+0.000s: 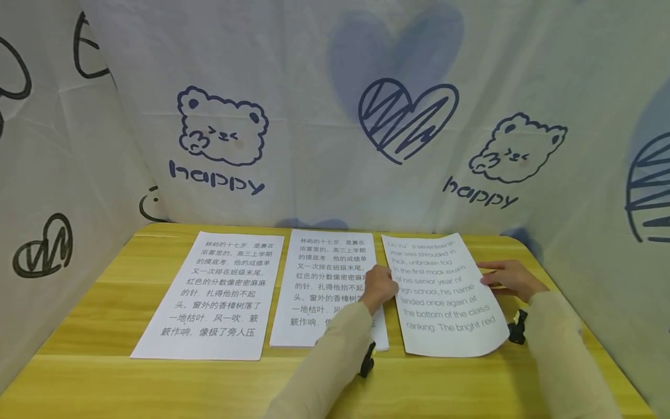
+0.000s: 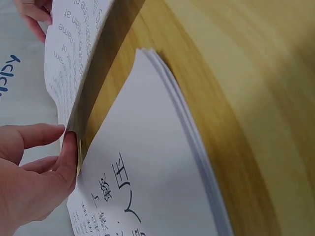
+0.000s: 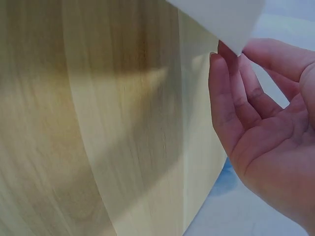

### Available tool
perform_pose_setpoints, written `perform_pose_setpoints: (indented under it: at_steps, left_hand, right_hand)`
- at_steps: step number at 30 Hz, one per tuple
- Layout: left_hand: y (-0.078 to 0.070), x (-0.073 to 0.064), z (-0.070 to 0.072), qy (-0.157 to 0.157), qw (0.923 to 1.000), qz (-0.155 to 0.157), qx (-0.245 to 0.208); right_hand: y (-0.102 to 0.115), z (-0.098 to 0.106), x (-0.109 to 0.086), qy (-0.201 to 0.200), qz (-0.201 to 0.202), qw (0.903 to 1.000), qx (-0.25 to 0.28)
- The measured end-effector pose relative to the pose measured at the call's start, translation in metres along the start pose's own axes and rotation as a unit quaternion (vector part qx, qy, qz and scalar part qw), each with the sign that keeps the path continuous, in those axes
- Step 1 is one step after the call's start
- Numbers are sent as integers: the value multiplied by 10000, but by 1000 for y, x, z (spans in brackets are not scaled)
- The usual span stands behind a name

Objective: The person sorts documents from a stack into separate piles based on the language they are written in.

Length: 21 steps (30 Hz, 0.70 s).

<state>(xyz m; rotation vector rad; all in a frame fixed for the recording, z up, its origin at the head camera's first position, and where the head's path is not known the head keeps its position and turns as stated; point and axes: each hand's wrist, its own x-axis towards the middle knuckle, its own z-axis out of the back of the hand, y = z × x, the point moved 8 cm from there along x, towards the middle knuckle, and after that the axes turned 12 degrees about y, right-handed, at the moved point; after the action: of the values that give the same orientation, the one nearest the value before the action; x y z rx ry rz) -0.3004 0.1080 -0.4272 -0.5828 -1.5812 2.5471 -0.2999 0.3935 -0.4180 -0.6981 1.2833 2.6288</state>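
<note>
A sheet of paper [image 1: 439, 297] printed with English text is held between both hands over the right part of the table, its lower right corner curling up. My left hand [image 1: 380, 287] pinches its left edge between thumb and finger; the left wrist view shows the sheet's edge [image 2: 74, 115] between those fingertips. On the right edge, my right hand [image 1: 510, 278] pinches the sheet, the other fingers loosely bent in the right wrist view. Under my left wrist lies a stack of sheets [image 1: 324, 291] with Chinese text, several layers showing at its edge.
Another white sheet [image 1: 214, 297] with Chinese text lies flat at the left. The wooden table [image 1: 209, 390] is bordered at the back and sides by a white curtain [image 1: 314, 145] with bear and heart drawings. Dark wrist mounts [image 1: 367, 362] sit under both wrists.
</note>
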Motion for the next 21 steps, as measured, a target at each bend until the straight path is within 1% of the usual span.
perform_pose_setpoints:
  at_steps: [3, 6, 10, 15, 21]
  left_hand:
    - [1, 2, -2, 169, 9998, 67, 60]
    - [1, 1, -5, 412, 9990, 126, 103]
    - [-3, -2, -6, 660, 9974, 166, 249]
    - [-2, -4, -6, 745, 9960, 333, 368]
    - [0, -5, -7, 740, 9945, 482, 566]
  right_hand:
    - [-5, 2, 2, -18, -43, 10000, 22]
    - [-7, 3, 2, -25, -55, 10000, 42]
    - [-7, 2, -1, -18, -106, 9999, 51]
    - [-11, 1, -1, 26, -198, 9998, 4]
    - [-20, 0, 3, -41, -352, 9994, 26]
